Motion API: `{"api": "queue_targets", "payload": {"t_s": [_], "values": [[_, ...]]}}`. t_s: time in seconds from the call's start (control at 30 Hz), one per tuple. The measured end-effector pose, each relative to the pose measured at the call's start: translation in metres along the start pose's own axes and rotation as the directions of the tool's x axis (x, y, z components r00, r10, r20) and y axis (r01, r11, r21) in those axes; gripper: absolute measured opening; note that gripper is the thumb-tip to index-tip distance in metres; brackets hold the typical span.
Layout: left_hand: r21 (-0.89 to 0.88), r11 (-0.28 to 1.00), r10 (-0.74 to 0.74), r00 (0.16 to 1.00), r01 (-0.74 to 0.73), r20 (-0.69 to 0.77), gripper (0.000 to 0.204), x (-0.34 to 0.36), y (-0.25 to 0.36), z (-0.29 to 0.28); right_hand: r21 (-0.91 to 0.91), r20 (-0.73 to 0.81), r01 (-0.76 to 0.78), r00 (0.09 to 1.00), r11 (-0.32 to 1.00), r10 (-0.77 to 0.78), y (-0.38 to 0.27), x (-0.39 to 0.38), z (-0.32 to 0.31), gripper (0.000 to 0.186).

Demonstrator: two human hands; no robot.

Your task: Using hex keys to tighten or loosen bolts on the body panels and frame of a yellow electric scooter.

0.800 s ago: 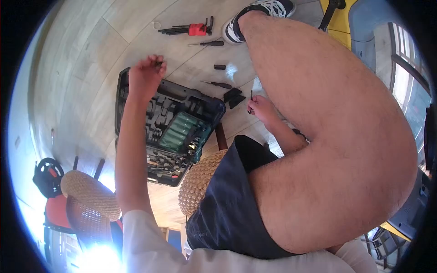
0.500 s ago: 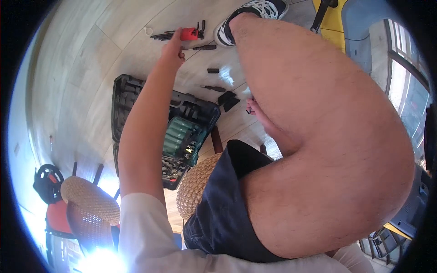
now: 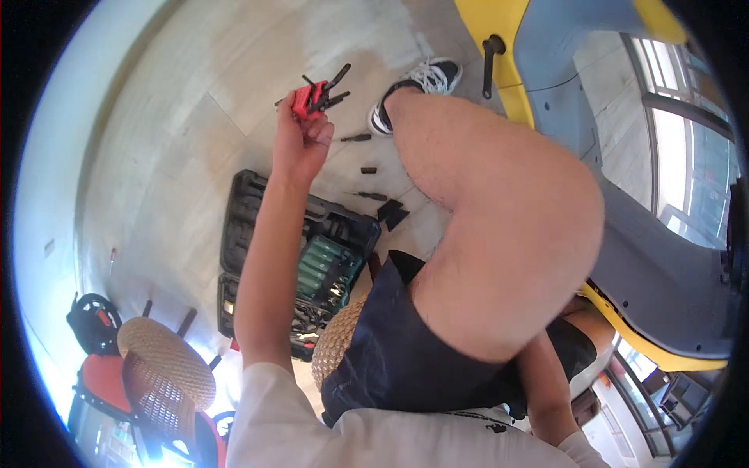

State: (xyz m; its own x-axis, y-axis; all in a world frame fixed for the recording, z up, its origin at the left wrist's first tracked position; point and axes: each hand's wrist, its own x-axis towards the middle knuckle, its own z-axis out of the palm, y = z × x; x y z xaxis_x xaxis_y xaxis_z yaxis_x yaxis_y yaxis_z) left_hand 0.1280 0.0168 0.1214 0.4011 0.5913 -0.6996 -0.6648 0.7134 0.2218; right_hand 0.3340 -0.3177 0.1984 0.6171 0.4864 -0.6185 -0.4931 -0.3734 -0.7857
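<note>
Pale floor [image 3: 168,168], bright windows [image 3: 706,168]

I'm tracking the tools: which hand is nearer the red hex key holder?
Left: the left hand grips the holder. The right hand is hidden; its forearm passes behind the bent leg, farther away.

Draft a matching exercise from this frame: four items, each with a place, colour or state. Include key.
1. Red hex key set
2. Tool case
3. Sneaker
4. Black lever

A. Black and white
B. Against a yellow panel
C. Lying open on the floor
D. In the left hand

Pairs: 1-D, 2-C, 3-A, 4-B
</note>
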Motion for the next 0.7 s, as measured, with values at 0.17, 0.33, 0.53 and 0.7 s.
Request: {"api": "queue_targets", "payload": {"t_s": [0.17,0.33,0.53,0.7], "values": [[0.017,0.983,0.178,0.969,-0.184,0.174,0.029,-0.125,0.011,0.092,-0.598,-0.091,0.395,0.831,0.698,-0.548,-0.122,-0.087,0.027,0.026],[0.095,0.954,0.238,0.912,-0.284,0.333,0.035,-0.220,-0.008,0.150,-0.407,-0.060,0.699,0.622,0.588,-0.781,-0.203,-0.172,0.047,0.015],[0.165,0.960,0.136,0.896,-0.224,0.424,0.038,-0.285,-0.085,0.185,-0.574,0.299,0.789,0.453,0.221,-0.840,-0.255,-0.249,0.045,0.010],[0.302,0.951,-0.045,0.934,-0.069,0.355,0.039,-0.299,-0.144,0.186,-0.546,0.127,0.722,0.573,0.425,-0.809,-0.247,-0.256,0.029,0.007]]}}
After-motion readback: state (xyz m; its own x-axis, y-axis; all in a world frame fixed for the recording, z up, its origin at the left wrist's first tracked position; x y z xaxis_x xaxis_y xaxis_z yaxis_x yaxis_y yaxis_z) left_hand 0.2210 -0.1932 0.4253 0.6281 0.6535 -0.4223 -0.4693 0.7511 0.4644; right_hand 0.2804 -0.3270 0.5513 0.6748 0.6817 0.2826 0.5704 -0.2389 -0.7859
